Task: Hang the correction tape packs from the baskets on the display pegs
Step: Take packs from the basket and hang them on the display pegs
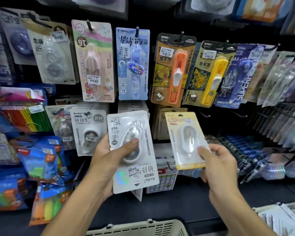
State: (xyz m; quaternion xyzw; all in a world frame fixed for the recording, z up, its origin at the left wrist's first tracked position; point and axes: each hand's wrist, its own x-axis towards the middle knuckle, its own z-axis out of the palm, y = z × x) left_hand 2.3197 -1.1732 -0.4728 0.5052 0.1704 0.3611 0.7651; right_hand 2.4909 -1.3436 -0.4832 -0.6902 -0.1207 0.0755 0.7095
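Observation:
My left hand (112,155) grips a white correction tape pack (134,171), held upside down with its hang hole at the bottom and my thumb across the blister. My right hand (218,166) pinches the lower right edge of a yellow correction tape pack (182,133), upright with its hang hole at the top. Both packs are held up in front of the lower row of the display. A matching white pack (87,132) hangs on a peg just left of my left hand. A bare peg (204,114) juts out just right of the yellow pack's top.
The upper pegs carry a pink My Melody pack (95,62), a blue pack (133,63), an orange clip pusher (172,70) and a yellow one (209,74). A beige basket (140,227) sits at the bottom edge. Loose white packs (279,217) lie at bottom right.

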